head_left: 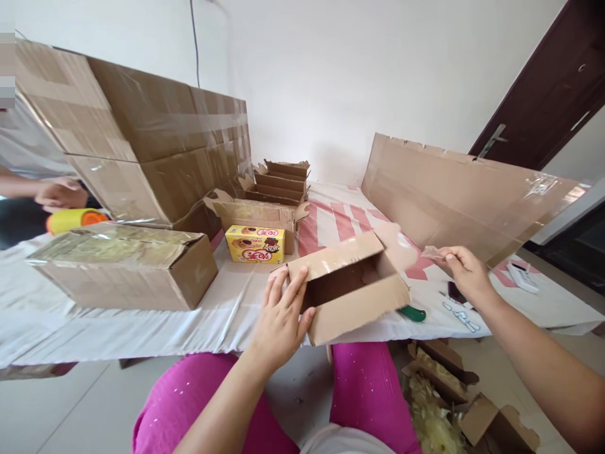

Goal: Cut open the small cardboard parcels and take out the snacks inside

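A small cardboard box [359,310] lies tilted at the table's front edge, its long opening facing up and showing a dark inside. My left hand [278,318] grips its left end, fingers over the upper edge and thumb at the near side. Off to the right, my right hand [466,271] is raised, closed in a pinch on a strip of clear tape [432,253]. A pale translucent smear hangs between the tape and the box's far right corner. Partly hidden behind the box, a green-handled tool [413,313] rests on the table.
Left stand a taped carton [118,277], stacked large cartons [174,126], and a yellow printed box [255,244] before open cartons [281,183]. A large cardboard sheet [463,195] leans at right. Another person's hand [61,192] is near a tape roll [75,221]. Scrap cardboard [496,422] litters the floor.
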The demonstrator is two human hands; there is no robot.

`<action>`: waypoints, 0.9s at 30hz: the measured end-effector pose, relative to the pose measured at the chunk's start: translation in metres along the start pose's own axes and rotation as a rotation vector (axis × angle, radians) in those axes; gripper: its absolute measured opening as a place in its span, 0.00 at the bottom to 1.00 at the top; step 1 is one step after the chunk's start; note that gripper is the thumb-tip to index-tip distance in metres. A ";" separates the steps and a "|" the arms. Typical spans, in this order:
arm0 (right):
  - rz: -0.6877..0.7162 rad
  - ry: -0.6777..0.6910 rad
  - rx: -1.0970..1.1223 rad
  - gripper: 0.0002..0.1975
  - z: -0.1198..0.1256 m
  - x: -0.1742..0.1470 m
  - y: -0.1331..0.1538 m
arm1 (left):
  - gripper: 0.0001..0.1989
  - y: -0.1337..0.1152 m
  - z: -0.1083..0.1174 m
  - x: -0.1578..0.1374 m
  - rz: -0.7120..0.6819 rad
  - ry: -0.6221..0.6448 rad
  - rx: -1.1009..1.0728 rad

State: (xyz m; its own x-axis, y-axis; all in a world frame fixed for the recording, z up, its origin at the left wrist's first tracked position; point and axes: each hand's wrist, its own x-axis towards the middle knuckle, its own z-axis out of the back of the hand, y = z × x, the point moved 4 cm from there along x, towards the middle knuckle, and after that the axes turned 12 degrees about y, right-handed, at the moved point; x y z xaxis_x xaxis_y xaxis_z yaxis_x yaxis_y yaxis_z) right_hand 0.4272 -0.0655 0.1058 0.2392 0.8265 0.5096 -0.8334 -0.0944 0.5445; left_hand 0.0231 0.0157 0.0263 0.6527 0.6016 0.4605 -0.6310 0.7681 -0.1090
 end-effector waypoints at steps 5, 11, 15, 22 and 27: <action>-0.005 0.049 0.009 0.13 -0.010 -0.024 0.000 | 0.29 -0.014 -0.001 0.002 -0.049 -0.001 0.010; -0.139 0.085 0.079 0.14 -0.032 -0.063 -0.016 | 0.29 -0.008 0.000 -0.002 -0.028 0.009 -0.037; -0.270 0.063 0.181 0.15 -0.022 -0.093 -0.049 | 0.28 -0.003 -0.002 -0.002 -0.045 -0.016 -0.071; -0.727 0.077 0.250 0.19 0.000 -0.179 -0.114 | 0.28 -0.006 -0.004 0.001 -0.070 -0.036 -0.113; -0.966 0.275 0.173 0.14 -0.052 -0.265 -0.134 | 0.29 -0.012 -0.005 0.003 -0.088 -0.035 -0.107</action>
State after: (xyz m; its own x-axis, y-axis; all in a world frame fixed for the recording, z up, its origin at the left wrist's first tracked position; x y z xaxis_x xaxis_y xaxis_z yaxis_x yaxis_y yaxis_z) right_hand 0.4496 -0.2431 -0.1374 0.6307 0.6884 -0.3582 -0.2556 0.6201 0.7417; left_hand 0.0345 0.0092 0.0245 0.6877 0.5242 0.5023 -0.5223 0.8378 -0.1592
